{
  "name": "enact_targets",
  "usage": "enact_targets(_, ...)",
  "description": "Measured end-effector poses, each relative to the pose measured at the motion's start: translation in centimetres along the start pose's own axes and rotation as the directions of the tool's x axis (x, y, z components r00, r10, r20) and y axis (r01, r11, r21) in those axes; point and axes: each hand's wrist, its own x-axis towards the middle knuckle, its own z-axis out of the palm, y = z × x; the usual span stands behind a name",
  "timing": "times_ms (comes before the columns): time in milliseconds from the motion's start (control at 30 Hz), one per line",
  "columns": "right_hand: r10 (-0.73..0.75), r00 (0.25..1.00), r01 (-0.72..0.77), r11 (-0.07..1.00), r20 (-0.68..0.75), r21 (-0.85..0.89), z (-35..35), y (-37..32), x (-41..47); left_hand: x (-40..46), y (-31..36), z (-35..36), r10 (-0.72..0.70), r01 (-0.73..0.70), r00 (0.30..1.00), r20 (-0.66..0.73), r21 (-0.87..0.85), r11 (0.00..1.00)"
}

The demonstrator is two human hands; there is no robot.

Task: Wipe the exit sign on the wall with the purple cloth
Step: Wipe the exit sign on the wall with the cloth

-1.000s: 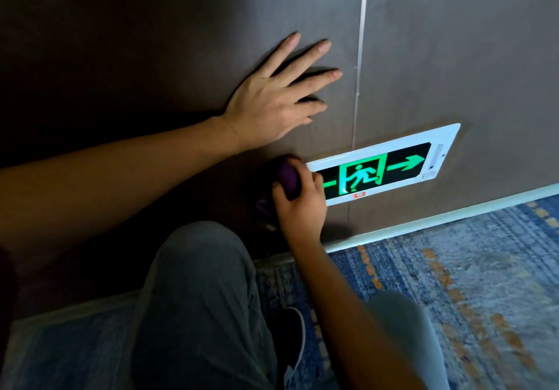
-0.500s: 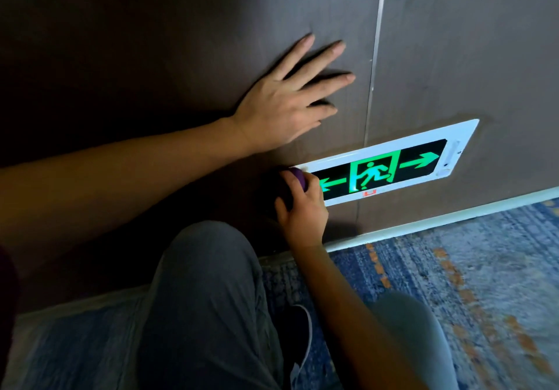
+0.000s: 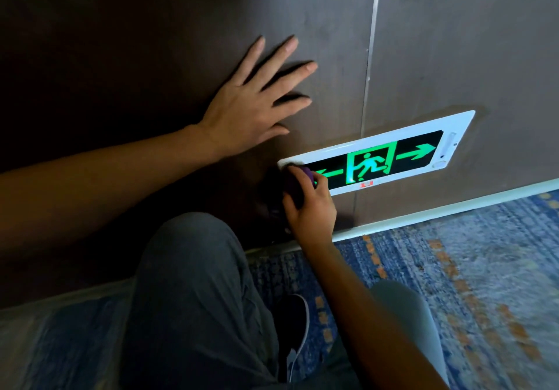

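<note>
The exit sign [image 3: 393, 159] is a white-framed black panel with a green running figure and green arrows, set low in the dark wall. My right hand [image 3: 311, 205] grips the bunched purple cloth [image 3: 298, 182] and presses it on the sign's left end, covering the tip of the left arrow. My left hand [image 3: 251, 108] lies flat on the wall above and left of the sign, fingers spread, holding nothing.
A thin metal seam [image 3: 367, 87] runs down the wall just right of my left hand. A pale skirting strip [image 3: 453, 208] meets a blue patterned carpet [image 3: 469, 283]. My bent knee in grey trousers [image 3: 193, 283] and a dark shoe [image 3: 292, 323] are below the hands.
My right hand with the cloth has stayed at the sign's left end, shifting slightly left and back onto the arrow. The view has drifted left, so the sign sits further right. My left hand stays planted.
</note>
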Motion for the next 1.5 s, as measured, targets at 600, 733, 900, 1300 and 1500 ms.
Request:
enact_targets(600,-0.113,0.994,0.113,0.991,0.007,-0.071,2.8,3.4,-0.2,0.3,0.0,-0.3,0.031,-0.033,0.999,0.031,0.068,0.997)
enact_targets(733,-0.084,0.996,0.086,0.993,0.033,-0.074,2.4,3.3,-0.7,0.3,0.0,-0.3,0.031,-0.031,1.0,0.006,0.087,0.996)
enact_targets(900,-0.059,0.998,0.059,0.998,-0.003,0.009,1.5,1.5,0.1,0.3,0.1,-0.2,0.029,-0.028,1.0,-0.007,0.083,0.996)
enact_targets(1300,-0.168,0.981,0.18,0.975,0.098,-0.13,3.1,4.1,-1.1,0.2,0.1,-0.1,0.038,-0.038,0.999,0.011,0.062,0.997)
enact_targets(1500,-0.16,0.978,0.181,0.97,0.135,-0.162,3.2,5.7,-1.0,0.2,0.0,-0.1,0.033,-0.034,0.999,0.003,0.058,0.998)
